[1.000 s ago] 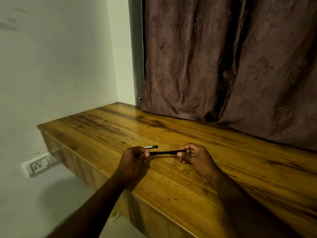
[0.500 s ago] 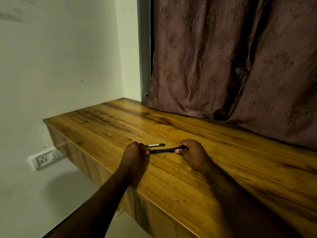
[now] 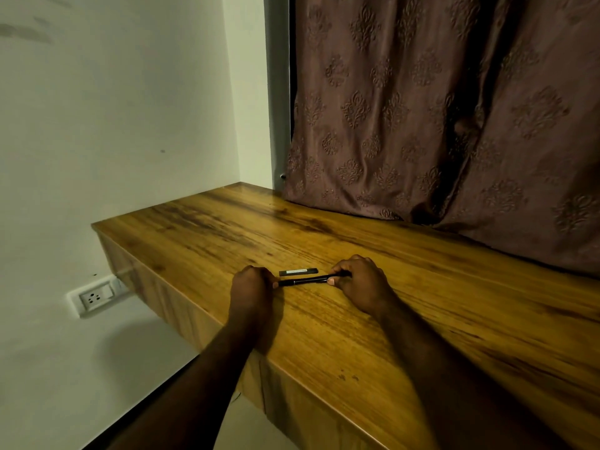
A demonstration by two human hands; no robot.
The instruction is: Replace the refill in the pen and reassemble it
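Brown curtain (image 3: 454,118), embossed with a repeating floral motif and hanging in heavy folds, fills the upper right and is cut off by the top and right edges; whatever lies behind it is hidden. Pale painted wall (image 3: 113,108) occupies the left, smooth with a few faint smudges, and carries a white socket plate (image 3: 94,297) low down, beneath the level of the desk top. Wooden desk (image 3: 422,303), glossy, with streaked amber and dark grain and a square front edge, runs from the corner to the lower right, where the frame cuts it off. Two bare forearms enter from the bottom edge, dark in the dim light. The left hand (image 3: 253,287) is curled into a closed fist around one end of the pen (image 3: 303,280), and that end is hidden inside it. The right hand (image 3: 362,282) pinches the other end between thumb and curled fingers, which cover the tip. The pen is a slim black cylinder held roughly level, just above or on the desk top; contact cannot be judged. Just beyond it, lying flat on the wood, is a short dark strip (image 3: 298,271) with a pale label; whether it is a refill, a cap or a packet is not discernible.
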